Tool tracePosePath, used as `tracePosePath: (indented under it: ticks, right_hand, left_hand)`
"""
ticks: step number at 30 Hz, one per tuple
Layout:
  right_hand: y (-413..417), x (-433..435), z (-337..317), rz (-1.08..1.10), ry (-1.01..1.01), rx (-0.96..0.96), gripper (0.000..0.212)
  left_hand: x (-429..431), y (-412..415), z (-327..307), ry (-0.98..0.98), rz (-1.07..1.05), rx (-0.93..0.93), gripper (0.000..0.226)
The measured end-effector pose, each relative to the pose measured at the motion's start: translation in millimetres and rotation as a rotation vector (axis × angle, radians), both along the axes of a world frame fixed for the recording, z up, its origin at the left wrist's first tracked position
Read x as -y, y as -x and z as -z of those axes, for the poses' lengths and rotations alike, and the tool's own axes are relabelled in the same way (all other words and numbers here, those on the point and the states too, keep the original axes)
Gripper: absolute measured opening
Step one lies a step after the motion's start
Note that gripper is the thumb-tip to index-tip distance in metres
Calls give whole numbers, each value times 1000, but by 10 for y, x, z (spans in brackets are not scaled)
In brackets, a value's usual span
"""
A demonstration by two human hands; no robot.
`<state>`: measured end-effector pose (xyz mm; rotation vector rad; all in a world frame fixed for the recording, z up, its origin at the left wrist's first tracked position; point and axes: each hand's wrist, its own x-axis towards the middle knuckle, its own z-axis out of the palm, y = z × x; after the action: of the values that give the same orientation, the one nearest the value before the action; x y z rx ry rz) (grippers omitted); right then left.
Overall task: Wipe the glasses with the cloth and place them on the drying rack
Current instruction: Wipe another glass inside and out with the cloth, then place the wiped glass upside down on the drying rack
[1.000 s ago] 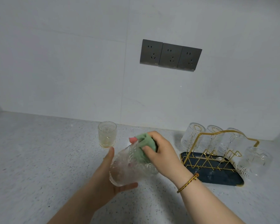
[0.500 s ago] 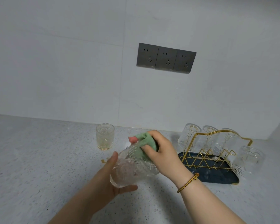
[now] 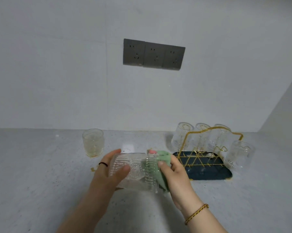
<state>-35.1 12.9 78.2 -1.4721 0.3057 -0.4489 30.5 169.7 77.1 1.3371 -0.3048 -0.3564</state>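
Observation:
A clear patterned glass lies on its side in the air above the counter, its base in my left hand. My right hand grips a green cloth pressed into and around the glass's mouth. A second glass stands upright on the counter to the left, apart from both hands. The gold wire drying rack on a dark tray sits to the right, with several glasses upside down on its prongs.
The speckled grey counter runs to a pale tiled wall with a row of three grey sockets. A side wall closes the right end behind the rack. Small yellowish spots lie by the upright glass.
The glass has turned from tilted to lying level, and my left hand has shifted around its base. The view has tipped so the hands sit lower and more centred.

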Motion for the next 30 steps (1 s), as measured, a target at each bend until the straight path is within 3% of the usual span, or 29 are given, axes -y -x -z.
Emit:
tracePosePath:
  ticks: [3,7,8,10,11,17,19,22,28,30]
  right_hand:
    - [185,260,48,43,-246,100,28]
    - [481,729,42,71,-470,220,19]
    - [547,855,35,72,-508,255,25]
    - [665,1092,69,41,-555,304,62]
    - [725,1190,92,55,-571,312,70]
    - [1048,1734,185,123,-617,296,77]
    - [1166,1882,195,165,-602,268,72]
    - [1316,2122,266,170,-600,233,27]
    - [1394,2384,352,120,-620,192,28]
    - [1357,2416,409,133,-606,175,43]
  left_hand:
    - [130,61,-143,-97,-33,160,70]
    - [510,173,-264,-163,-98,271,59]
    - [644,194,-291,-167,-108,284,58]
    - [914,244,-348,-187,-93,335,60]
    - [1055,268,-387,-199,-77,358,62]
    - [2003,431,-625,-334,35,496,67]
    - [2286,439,-622,-435,64,564,67]
    - [2608,447,-577,-557,87,638,67]
    - [2972,411,-484,-856,142,802,76]
    - [3051,389,-446,-934,187,847,75]
